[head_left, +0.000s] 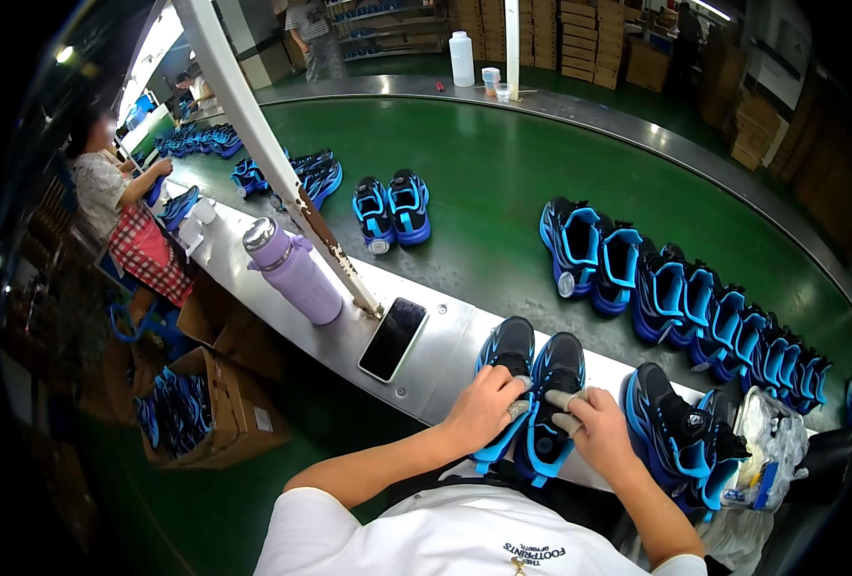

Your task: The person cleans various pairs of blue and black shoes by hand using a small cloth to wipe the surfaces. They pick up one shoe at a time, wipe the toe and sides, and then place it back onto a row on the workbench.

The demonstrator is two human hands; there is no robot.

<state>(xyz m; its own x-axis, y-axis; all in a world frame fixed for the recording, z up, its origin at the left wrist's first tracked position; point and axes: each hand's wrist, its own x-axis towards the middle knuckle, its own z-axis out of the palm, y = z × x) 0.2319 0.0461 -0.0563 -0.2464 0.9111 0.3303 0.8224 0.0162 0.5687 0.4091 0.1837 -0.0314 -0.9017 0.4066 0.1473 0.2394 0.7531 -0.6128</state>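
A pair of black and blue sneakers stands side by side before me on the metal ledge, toes pointing away. On the left sneaker (509, 344), the wrapped fingertips of my left hand (486, 411) are closed at the tongue and opening. Pale coverings also wrap some fingertips of my right hand (599, 430), pinching the upper of the right sneaker (562, 357) near its tongue. What exactly the fingers grip is too small to make out. Just right of my right hand sits another pair of sneakers (664, 408).
A phone (394, 338) and a lilac bottle (294, 274) occupy the ledge to the left, beside a slanted white post (270, 154). Several sneakers line the green conveyor (483, 163). A co-worker (119, 197) stands far left near a carton (253, 432) of shoes. Clear plastic bags (769, 437) lie right.
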